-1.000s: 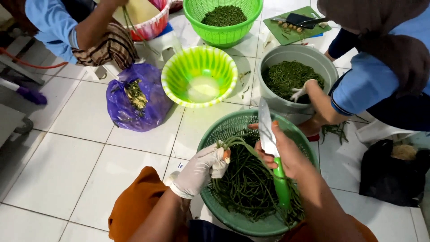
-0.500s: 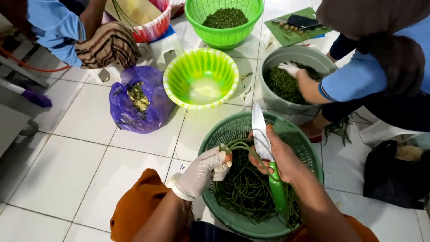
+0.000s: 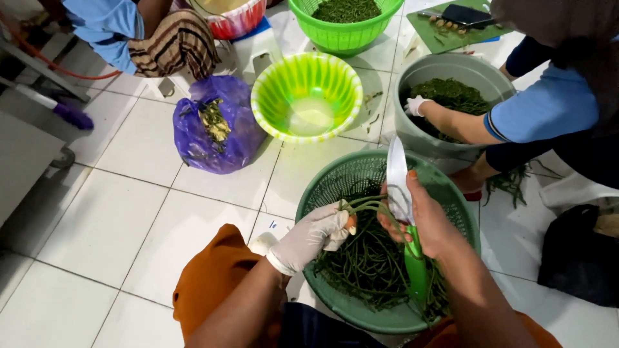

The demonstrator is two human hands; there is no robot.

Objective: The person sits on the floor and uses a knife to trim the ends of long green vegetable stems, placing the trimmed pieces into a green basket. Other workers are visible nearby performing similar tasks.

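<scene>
Green long beans (image 3: pixel 371 258) fill our dark green basket (image 3: pixel 335 183) at 6 o'clock on the white tile floor (image 3: pixel 116 212). Our gloved left hand (image 3: pixel 313 233) is clenched on a small bunch of bean ends, pinched at its fingertips, right above the heap. Our bare right hand (image 3: pixel 425 222) is wrapped around the knife (image 3: pixel 400 187), green handle running down toward 6, blade pointing up toward 12, thumb pressed on the flat of it. Bunch tips sit just beside the blade, and our left fingertips are close to the edge; we judge the main risk is a nick through the thin glove if the blade slips off the slick stems, and cut bits could fall outside the basket. At 12 there's an empty light green bowl (image 3: pixel 306 96), with a purple bag (image 3: pixel 216 132) of scraps at 10. At 1 to 2 o'clock a co-worker's gloved hand (image 3: pixel 419 105) reaches into a grey bucket (image 3: pixel 451 67) of cut greens, near our blade tip, so a wide swing from us is the second hazard. Further back at 12 is a green colander (image 3: pixel 345 32) of chopped beans, and at 1 a cutting board (image 3: pixel 451 26) with another knife on it. Another person sits at 11.
</scene>
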